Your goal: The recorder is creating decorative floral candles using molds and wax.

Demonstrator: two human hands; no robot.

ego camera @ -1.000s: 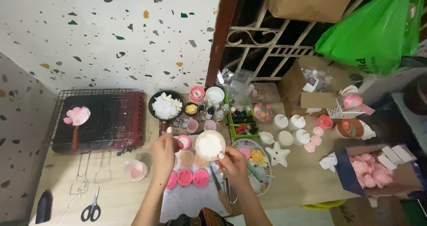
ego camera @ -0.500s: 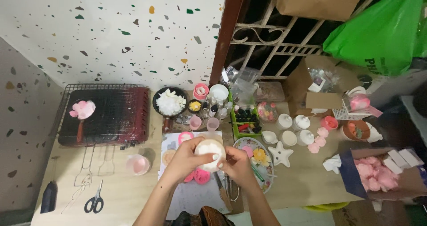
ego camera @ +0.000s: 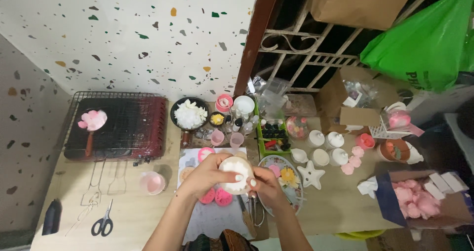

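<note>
My left hand point(ego camera: 210, 174) and my right hand point(ego camera: 264, 186) both grip a round white mould-like piece point(ego camera: 236, 174) held just above a grey mat point(ego camera: 207, 221). Pink flower-shaped pieces point(ego camera: 216, 196) lie on the mat under my hands. A patterned plate point(ego camera: 289, 177) sits right of my right hand, and metal tongs point(ego camera: 254, 211) lie on the mat's right edge.
A red wire grill point(ego camera: 116, 127) with a pink ladle stands at the left. A black bowl of white chunks point(ego camera: 189, 113), small cups, white jars point(ego camera: 326, 147), a white star point(ego camera: 312, 176), scissors point(ego camera: 102, 225), a pink cup point(ego camera: 150, 183) and a box of pink pieces point(ego camera: 419, 201) surround me.
My left hand came off the mat and joined the right on the white round piece, which is now gripped by both hands and held slightly lower.
</note>
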